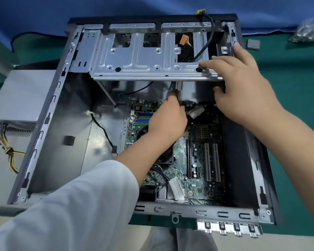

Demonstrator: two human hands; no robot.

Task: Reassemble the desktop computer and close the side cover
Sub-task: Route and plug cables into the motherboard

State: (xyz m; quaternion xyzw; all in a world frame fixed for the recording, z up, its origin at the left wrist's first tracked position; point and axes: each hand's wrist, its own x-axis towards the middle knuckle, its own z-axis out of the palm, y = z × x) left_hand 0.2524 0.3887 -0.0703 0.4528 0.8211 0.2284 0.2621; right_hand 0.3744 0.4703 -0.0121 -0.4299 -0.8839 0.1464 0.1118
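Reaching under the raised drive cage [152, 57], the left hand [168, 118] has its fingers curled in around the cable connector [178, 86] at the back of whatever sits beneath it; I cannot tell whether it truly pinches the plug, since the fingertips are hidden. The right hand [237, 84] grips the cage's near right corner, thumb below the edge and fingers laid over the top, holding it tilted up.

The desktop case [49, 113] lies on its side on the green mat [297, 87], open, with the motherboard [198, 160] exposed just below both hands. The power supply [20, 95] sits outside the case to the left, its wire bundle [5, 151] trailing, so much remains undone. I see no side cover that I can name for certain.

The risk, I think, is the cage slipping from that one-handed hold and coming down on the left fingers or the cables. A plug forced in crooked could bend pins. The loose grey ribbon connector [196, 112] near the board might get trapped when the cage drops.
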